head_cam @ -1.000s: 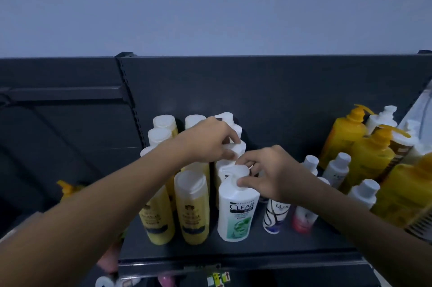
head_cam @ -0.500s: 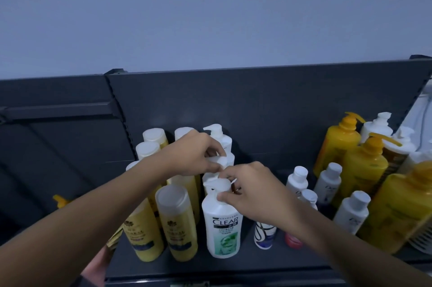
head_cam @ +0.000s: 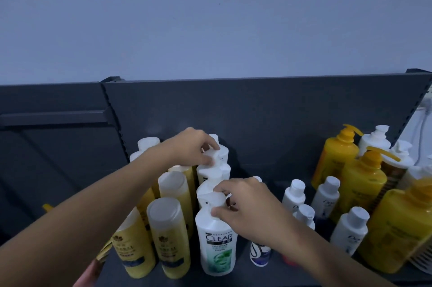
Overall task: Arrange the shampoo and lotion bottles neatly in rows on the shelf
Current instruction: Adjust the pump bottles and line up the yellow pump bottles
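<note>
A row of white Clear shampoo bottles runs front to back on the dark shelf [head_cam: 233, 279]. My right hand [head_cam: 243, 202] pinches the pump top of the front white Clear bottle [head_cam: 217, 247]. My left hand [head_cam: 194, 148] grips the pump top of a white bottle [head_cam: 217, 170] farther back in the same row. Two rows of yellow bottles with translucent caps [head_cam: 173, 240] stand just left of the white row. My arms hide part of the yellow rows and some small bottles.
Small white Dove bottles [head_cam: 350, 228] and a blue-patterned small bottle [head_cam: 259, 254] stand right of my right hand. Large yellow pump bottles [head_cam: 364, 184] and white pump bottles [head_cam: 374, 139] crowd the shelf's right end. The dark back panel [head_cam: 257, 109] rises behind.
The view has tilted up, so the bottles sit lower in frame. Both hands stay on the same white bottle tops; the left hand sits slightly farther back along the row.
</note>
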A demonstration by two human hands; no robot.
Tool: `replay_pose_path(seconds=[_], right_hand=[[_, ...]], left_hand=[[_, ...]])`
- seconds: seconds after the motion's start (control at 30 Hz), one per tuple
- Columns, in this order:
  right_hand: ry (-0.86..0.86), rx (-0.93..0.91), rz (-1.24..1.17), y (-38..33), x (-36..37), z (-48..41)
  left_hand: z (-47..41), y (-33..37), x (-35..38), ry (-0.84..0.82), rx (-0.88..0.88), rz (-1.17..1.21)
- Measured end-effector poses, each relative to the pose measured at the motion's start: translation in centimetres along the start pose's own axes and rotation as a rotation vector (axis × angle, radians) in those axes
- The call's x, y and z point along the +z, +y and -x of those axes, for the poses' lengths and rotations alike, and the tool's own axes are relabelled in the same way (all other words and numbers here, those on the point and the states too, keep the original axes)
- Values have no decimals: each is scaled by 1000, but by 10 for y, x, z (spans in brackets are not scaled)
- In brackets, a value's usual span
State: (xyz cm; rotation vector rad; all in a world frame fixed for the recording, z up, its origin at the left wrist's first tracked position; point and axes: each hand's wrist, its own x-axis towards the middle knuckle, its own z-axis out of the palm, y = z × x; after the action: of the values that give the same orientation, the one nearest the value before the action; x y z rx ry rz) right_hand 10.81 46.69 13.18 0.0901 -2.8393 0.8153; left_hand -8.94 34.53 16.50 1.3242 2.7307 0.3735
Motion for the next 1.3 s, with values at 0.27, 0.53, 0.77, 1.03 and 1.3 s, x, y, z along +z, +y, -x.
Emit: replay_pose_path(seconds=[0.27, 0.53, 0.77, 1.03, 1.3], right_hand=[[4, -14, 23, 2, 3, -1], [5, -9, 43, 3, 4, 1], [-40, -10, 21, 8, -3, 5], [9, 26, 45, 33, -20, 28], [36, 53, 88, 51, -24, 41]], left_hand=[[-14, 7, 11, 18, -12, -84], [-13, 10, 10, -3, -27, -84], [-34, -6, -13, 238, -67, 56], [-65, -16, 8, 54, -83, -120], [-66, -18, 10, 65, -50, -147]])
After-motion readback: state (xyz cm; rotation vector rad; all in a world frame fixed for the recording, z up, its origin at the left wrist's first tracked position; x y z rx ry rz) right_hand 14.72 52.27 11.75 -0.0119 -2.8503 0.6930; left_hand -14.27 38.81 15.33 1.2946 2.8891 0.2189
